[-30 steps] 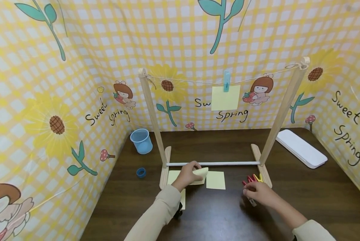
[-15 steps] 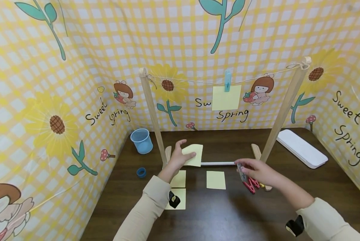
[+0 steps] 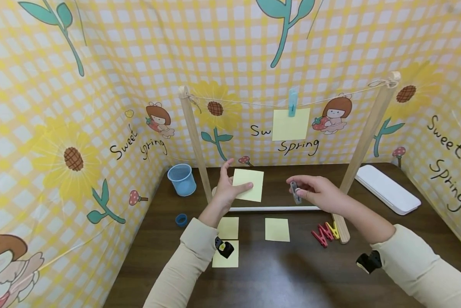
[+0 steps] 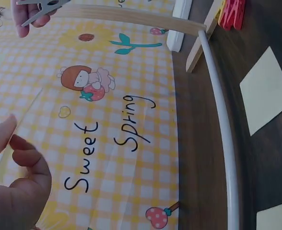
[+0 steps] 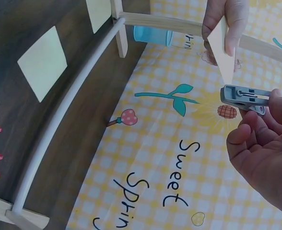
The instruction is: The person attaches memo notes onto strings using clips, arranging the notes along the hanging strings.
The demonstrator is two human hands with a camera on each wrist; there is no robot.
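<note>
My left hand (image 3: 224, 192) pinches a pale yellow sticky note (image 3: 254, 179) by its left side, thumb in front, raised above the stand's white bar (image 3: 276, 209). To its right, my right hand (image 3: 324, 192) holds a grey clothespin (image 3: 295, 193) between thumb and fingers. In the right wrist view the clothespin (image 5: 244, 97) points toward the note (image 5: 222, 52); whether they touch there is unclear, but the head view shows a gap. Above both hands, a blue clothespin (image 3: 292, 103) fastens another yellow note (image 3: 290, 126) to the string (image 3: 249, 105).
Wooden posts (image 3: 369, 132) hold the string. Sticky notes lie on the dark table, one in the middle (image 3: 277, 229) and others by my left sleeve (image 3: 228, 228). Red and yellow clothespins (image 3: 322, 234) lie at the right foot. A blue cup (image 3: 182, 182), blue ring (image 3: 181, 220) and white case (image 3: 388, 189) stand around.
My left hand has lifted the sticky note from the table up past the bar. My right hand has left the clothespin pile and moved up and left with the grey clothespin.
</note>
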